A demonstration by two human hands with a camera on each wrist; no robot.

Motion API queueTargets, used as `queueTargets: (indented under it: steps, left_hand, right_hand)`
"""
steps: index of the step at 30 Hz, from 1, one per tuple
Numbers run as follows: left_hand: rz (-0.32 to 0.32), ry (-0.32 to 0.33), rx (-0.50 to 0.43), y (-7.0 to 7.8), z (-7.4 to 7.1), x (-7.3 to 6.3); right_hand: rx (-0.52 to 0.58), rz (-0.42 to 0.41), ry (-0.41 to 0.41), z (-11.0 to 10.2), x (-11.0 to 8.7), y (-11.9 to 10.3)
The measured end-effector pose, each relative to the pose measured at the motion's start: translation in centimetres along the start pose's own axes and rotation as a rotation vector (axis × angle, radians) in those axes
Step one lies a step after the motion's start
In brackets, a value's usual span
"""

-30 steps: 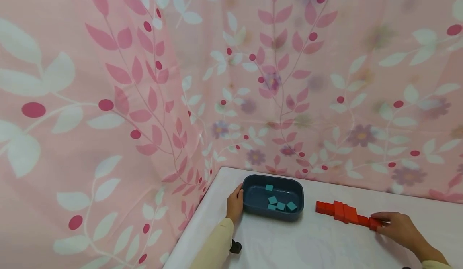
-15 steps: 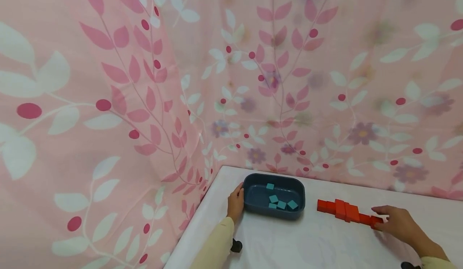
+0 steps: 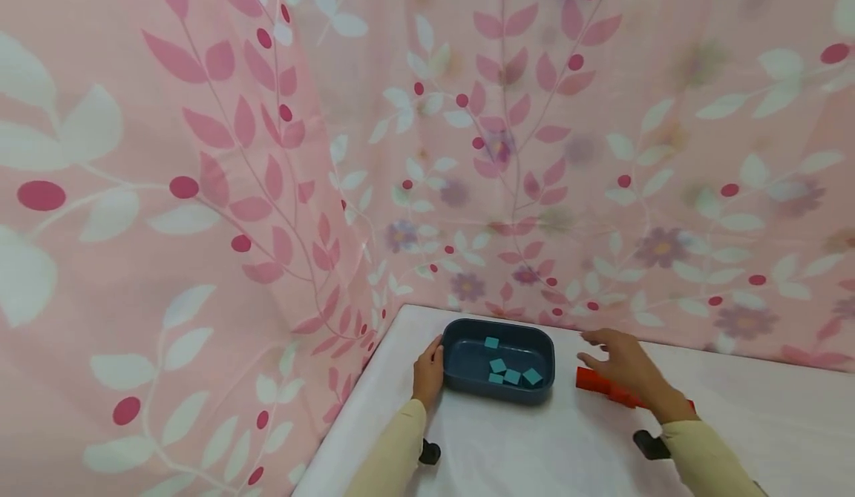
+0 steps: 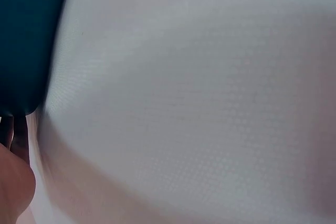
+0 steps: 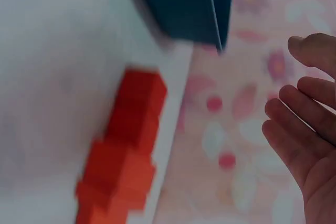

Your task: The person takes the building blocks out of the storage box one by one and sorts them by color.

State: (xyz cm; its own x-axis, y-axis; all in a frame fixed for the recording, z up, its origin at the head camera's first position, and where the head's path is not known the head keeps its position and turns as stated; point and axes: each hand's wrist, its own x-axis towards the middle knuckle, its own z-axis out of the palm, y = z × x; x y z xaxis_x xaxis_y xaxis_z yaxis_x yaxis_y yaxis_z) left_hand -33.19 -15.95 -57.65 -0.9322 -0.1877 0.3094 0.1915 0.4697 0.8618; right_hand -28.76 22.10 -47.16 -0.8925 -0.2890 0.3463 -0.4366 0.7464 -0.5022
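Note:
In the head view my left hand (image 3: 428, 372) rests against the left outer wall of a dark blue rectangular bin (image 3: 467, 389), fingers extended along it. The left wrist view shows part of that hand (image 4: 14, 177) below the bin's wall (image 4: 26, 40). Several small teal square blocks (image 3: 511, 376) lie inside the bin. To its right, a row of red blocks (image 3: 591, 380) lies on the white table, partly hidden by my right hand (image 3: 624, 363). That hand is raised over the row with its fingers spread and nothing in them; the right wrist view shows its fingers (image 5: 299, 124) extended.
A white cloth covers the table (image 3: 521, 445). Pink floral curtains (image 3: 568, 148) hang close behind the table and along its left side. Black wrist devices (image 3: 650, 445) sit at both wrists.
My right hand has let go of the right end of the red block row and moved left and up over it, toward the bin. The left hand has stayed at the bin.

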Motion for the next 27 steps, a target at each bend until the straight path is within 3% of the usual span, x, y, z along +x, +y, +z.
queueTargets:
  steps: [5,10,17,21,27]
  left_hand:
    - [-0.019,0.002,0.004,0.3,-0.3,0.0]
    - [-0.018,0.027,-0.005,0.7,-0.2,-0.3]
    - [-0.002,0.041,0.018,0.7,0.0,-0.6]
    - [0.001,0.047,-0.002,0.7,-0.3,-0.5]
    - [0.01,0.032,0.013,0.5,-0.2,-0.5]
  right_hand:
    - [-0.005,-0.018,-0.086,4.8,2.1,-2.6]
    - [-0.08,0.002,-0.18,7.5,3.3,-4.2]
    - [-0.159,0.04,-0.298,8.7,4.1,-5.4]
    - [-0.209,0.038,-0.338,9.2,4.8,-5.9]
    - [-0.229,0.1,-0.38,10.1,5.2,-6.1]
